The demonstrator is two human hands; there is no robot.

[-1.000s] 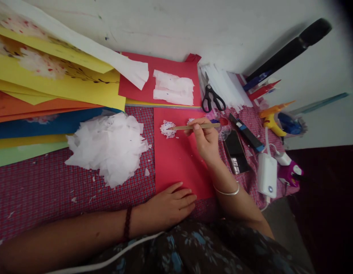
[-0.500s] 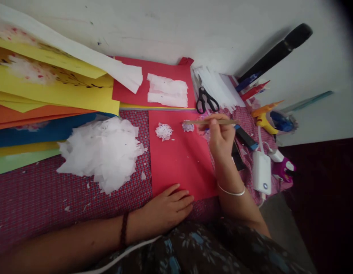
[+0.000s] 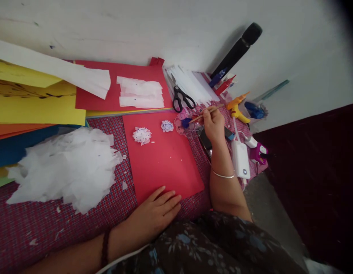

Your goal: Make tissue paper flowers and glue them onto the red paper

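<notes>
My right hand [image 3: 213,122] is closed around a thin wooden stick [image 3: 197,118]. The stick's far end is at a patch of dark blue paint [image 3: 186,122] in a clear, pinkish palette [image 3: 180,130] beside the red sheet. Fingers outstretched, my left hand [image 3: 156,209] lies flat over the near edge of the red paper sheet [image 3: 162,163]. Two crumpled white paper puffs sit on that sheet, both speckled blue: a larger puff [image 3: 142,136] on the left and a smaller puff [image 3: 166,126] nearer the palette.
A heap of white tissue pieces [image 3: 70,163] lies left of the sheet. Behind are black-handled scissors [image 3: 180,99], white paper strips [image 3: 190,83] and coloured sheets [image 3: 36,102]. To the right are a yellow glue gun [image 3: 237,108], a white power bank [image 3: 240,159] and a purple plug adapter [image 3: 259,153].
The stick's tip has gone from the smaller puff to the blue paint in the palette, my right hand moving right relative to the sheet. The view has swung right. My left hand stays put.
</notes>
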